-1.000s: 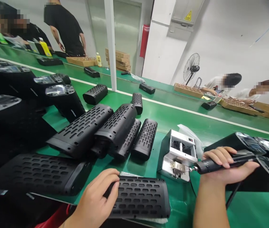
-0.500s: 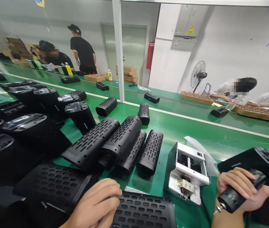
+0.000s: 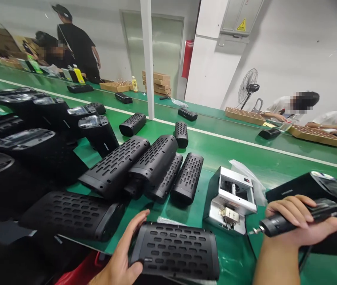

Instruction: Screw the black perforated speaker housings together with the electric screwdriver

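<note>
My left hand point(image 3: 126, 255) clasps the left end of a black slotted housing point(image 3: 176, 250), its thumb at the near edge and its fingers along the far edge. The housing lies with its slotted face up on the green bench. Held sideways above the bench, an electric screwdriver point(image 3: 287, 219) has my right hand point(image 3: 293, 225) closed around its body, with the bit pointing left. Between my hands stands a white and black screw feeder point(image 3: 230, 202). Behind the held housing, more slotted housings point(image 3: 153, 160) lie in a stack.
Upright black cases point(image 3: 97, 130) crowd the left side. Another black case point(image 3: 299, 190) sits behind my right hand. A clear plastic bag point(image 3: 245, 174) lies behind the feeder. A white post point(image 3: 148, 59) rises at the line's near edge, and co-workers point(image 3: 77, 43) are across it.
My left hand has gone from hovering over the housing to gripping its left end. The screwdriver has turned more level, its bit now further left and higher. The view has tilted down slightly.
</note>
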A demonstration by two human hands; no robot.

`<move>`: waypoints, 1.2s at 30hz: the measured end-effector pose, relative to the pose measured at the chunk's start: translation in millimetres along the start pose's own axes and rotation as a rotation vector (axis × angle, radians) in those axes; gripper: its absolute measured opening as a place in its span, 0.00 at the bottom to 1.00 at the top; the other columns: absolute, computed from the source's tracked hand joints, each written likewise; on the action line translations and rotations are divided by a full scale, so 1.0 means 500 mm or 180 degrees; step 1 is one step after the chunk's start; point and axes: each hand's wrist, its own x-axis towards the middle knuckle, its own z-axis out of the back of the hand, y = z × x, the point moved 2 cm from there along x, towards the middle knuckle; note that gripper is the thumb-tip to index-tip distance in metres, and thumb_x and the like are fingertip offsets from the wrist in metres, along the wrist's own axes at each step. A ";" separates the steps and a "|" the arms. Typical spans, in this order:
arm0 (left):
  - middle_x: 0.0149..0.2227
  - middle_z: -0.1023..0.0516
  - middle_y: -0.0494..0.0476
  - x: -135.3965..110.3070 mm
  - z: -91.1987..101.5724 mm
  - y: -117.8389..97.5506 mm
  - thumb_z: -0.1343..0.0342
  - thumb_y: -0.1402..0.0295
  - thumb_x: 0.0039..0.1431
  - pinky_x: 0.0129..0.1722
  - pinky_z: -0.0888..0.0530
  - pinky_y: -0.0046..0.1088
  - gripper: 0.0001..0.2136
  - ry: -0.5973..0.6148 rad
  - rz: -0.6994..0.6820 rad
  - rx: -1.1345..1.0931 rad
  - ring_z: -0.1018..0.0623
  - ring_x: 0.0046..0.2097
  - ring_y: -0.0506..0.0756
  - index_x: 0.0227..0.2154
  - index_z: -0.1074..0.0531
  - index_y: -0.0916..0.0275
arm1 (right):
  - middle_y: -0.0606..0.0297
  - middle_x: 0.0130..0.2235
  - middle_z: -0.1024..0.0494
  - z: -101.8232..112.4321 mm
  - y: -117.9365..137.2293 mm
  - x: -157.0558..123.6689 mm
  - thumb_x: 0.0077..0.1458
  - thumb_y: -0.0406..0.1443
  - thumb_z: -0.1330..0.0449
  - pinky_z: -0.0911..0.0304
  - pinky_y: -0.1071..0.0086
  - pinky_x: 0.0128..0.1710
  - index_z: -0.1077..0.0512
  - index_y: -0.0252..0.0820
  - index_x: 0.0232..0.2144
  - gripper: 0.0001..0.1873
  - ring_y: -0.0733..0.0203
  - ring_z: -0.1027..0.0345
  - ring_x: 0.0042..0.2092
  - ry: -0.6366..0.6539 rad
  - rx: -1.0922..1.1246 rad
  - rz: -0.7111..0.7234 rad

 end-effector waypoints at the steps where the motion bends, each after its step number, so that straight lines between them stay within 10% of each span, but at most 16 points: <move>1: 0.86 0.35 0.76 0.000 -0.002 0.005 0.45 0.22 0.73 0.82 0.30 0.78 0.52 0.0105 -0.0005 -0.0087 0.29 0.83 0.86 0.88 0.43 0.47 | 0.86 0.19 0.64 -0.009 0.010 -0.007 0.44 0.89 0.47 0.62 0.68 0.12 0.35 0.52 0.24 0.50 0.76 0.86 0.18 0.0254 0.0238 0.0230; 4: 0.85 0.35 0.78 0.001 -0.003 0.013 0.34 0.26 0.68 0.85 0.35 0.75 0.57 0.0324 0.0053 -0.0147 0.29 0.83 0.85 0.89 0.43 0.51 | 0.79 0.13 0.43 -0.039 0.045 -0.050 0.36 0.93 0.48 0.53 0.66 0.08 0.19 0.51 0.27 0.57 0.65 0.57 0.08 0.1035 0.0457 0.0876; 6: 0.84 0.33 0.78 0.003 0.000 0.017 0.26 0.40 0.68 0.86 0.37 0.73 0.55 0.0368 0.0136 -0.0081 0.29 0.83 0.83 0.89 0.43 0.55 | 0.72 0.18 0.27 -0.056 0.065 -0.094 0.50 0.90 0.47 0.36 0.60 0.12 0.13 0.50 0.36 0.56 0.56 0.37 0.12 0.0998 0.0179 0.1281; 10: 0.83 0.31 0.77 0.012 0.005 0.018 0.24 0.57 0.65 0.85 0.33 0.71 0.54 0.0374 0.0091 0.0054 0.28 0.83 0.81 0.88 0.45 0.54 | 0.70 0.20 0.24 -0.107 0.081 -0.173 0.62 0.82 0.40 0.33 0.60 0.14 0.14 0.46 0.38 0.48 0.55 0.34 0.14 0.1192 -0.0042 0.1510; 25: 0.79 0.28 0.75 0.030 0.003 -0.004 0.29 0.59 0.68 0.79 0.24 0.70 0.49 0.0399 -0.0561 0.0410 0.23 0.77 0.79 0.86 0.45 0.52 | 0.70 0.23 0.22 -0.165 0.007 -0.221 0.54 0.79 0.26 0.26 0.62 0.20 0.19 0.45 0.35 0.44 0.58 0.29 0.19 0.1409 -0.0537 0.0867; 33: 0.77 0.28 0.74 0.049 0.008 -0.004 0.26 0.58 0.67 0.78 0.23 0.69 0.48 0.0460 -0.0831 0.0476 0.24 0.77 0.79 0.85 0.42 0.53 | 0.67 0.23 0.20 -0.170 0.137 -0.316 0.59 0.81 0.34 0.23 0.54 0.22 0.10 0.48 0.40 0.46 0.53 0.28 0.18 0.1638 -0.0634 0.0812; 36: 0.76 0.28 0.75 0.051 0.007 -0.006 0.25 0.59 0.66 0.76 0.21 0.68 0.49 0.0503 -0.0966 0.0482 0.24 0.77 0.79 0.85 0.43 0.53 | 0.71 0.24 0.20 -0.185 0.191 -0.409 0.71 0.66 0.27 0.22 0.55 0.25 0.10 0.56 0.43 0.25 0.55 0.29 0.19 0.1602 -0.0845 0.0567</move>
